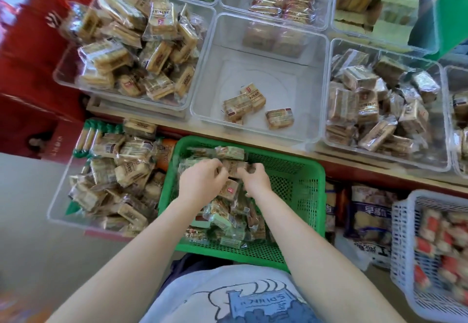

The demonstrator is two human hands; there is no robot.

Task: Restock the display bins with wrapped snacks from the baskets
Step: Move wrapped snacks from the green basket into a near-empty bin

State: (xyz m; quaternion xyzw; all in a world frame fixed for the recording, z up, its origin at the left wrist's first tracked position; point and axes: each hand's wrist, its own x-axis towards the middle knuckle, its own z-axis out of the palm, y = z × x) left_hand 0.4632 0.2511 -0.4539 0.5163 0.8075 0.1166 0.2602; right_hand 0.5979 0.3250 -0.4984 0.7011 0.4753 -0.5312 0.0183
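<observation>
— Where the clear bins sit, what's under them?
— A wooden shelf [379, 168] with a red front edge; red cartons [30, 69] stand left of it, pale floor [30, 196] below.
— Count from the green basket [298, 221].
— Straight beyond it, one nearly bare bin [260, 44] holding three snacks [244, 105]. Full bins flank that one, left [76, 79] and right [385, 150]. A white basket [405, 234] of red-and-white packs lies right of the green one, and a low clear tub [60, 208] of packs left of it.
— The snacks themselves?
— Small tan biscuit stacks in clear wrap, some with pale green labels, heaped in the basket.
— Hands?
— Both inside it. Left hand [202, 181] and right hand [255, 178] curl round a packet [234, 168] between them.
</observation>
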